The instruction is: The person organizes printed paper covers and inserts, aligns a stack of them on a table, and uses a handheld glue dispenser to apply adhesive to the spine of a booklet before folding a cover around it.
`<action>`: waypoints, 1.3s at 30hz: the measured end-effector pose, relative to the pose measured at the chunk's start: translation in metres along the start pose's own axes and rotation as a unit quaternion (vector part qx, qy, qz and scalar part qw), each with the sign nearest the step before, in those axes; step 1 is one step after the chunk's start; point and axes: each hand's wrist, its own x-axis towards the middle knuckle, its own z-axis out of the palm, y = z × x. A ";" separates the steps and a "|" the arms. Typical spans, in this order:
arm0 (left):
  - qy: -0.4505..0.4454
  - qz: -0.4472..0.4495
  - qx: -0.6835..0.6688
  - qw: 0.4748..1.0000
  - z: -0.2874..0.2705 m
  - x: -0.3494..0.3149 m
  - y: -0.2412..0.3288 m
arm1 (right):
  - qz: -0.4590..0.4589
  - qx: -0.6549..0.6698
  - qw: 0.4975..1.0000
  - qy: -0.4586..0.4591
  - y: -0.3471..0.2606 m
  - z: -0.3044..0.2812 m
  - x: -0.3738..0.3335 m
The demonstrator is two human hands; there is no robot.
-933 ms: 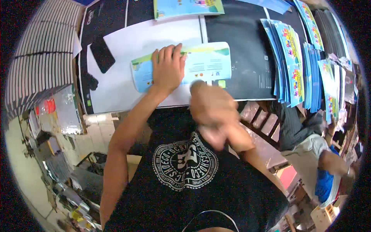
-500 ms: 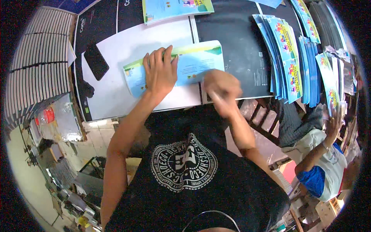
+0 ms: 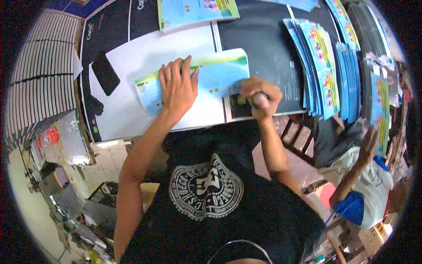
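Note:
A folded-looking light-blue and green printed sheet (image 3: 215, 81) lies on the tabletop in front of me. My left hand (image 3: 179, 88) rests on its left part, fingers stretched out and pressing it down. At the sheet's lower right corner, my right hand (image 3: 261, 93) is closed in a fist around a short tool handle (image 3: 261, 101). Only the handle's rounded end shows; the rest of the tool is hidden by my fingers. Another stack of printed sheets (image 3: 198, 15) lies at the far edge.
A black phone (image 3: 105, 74) lies to the left on white board. Fanned stacks of printed booklets (image 3: 323, 66) stand at the right. Tall stacks of bound blocks (image 3: 44, 57) rise at the far left. At the right a co-worker (image 3: 365, 180) handles a printed piece (image 3: 380, 112).
My right hand has turned over at the sheet's right end, bringing the handle's end into view. My left hand stays on the sheet. The co-worker's printed piece has shifted.

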 end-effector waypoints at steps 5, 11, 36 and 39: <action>0.005 0.000 -0.008 1.000 0.011 0.009 -0.001 | -0.134 0.165 0.977 -0.029 -0.049 -0.002 0.010; 0.011 -0.005 0.009 1.000 0.012 0.003 -0.001 | -0.131 0.094 0.976 -0.146 -0.023 0.081 -0.001; -0.024 0.030 -0.011 0.999 0.007 0.004 0.002 | -0.084 -0.008 0.996 -0.008 -0.002 -0.017 -0.001; -0.013 0.029 0.009 0.999 0.008 0.000 0.003 | -0.095 0.089 0.991 -0.013 0.011 -0.015 0.002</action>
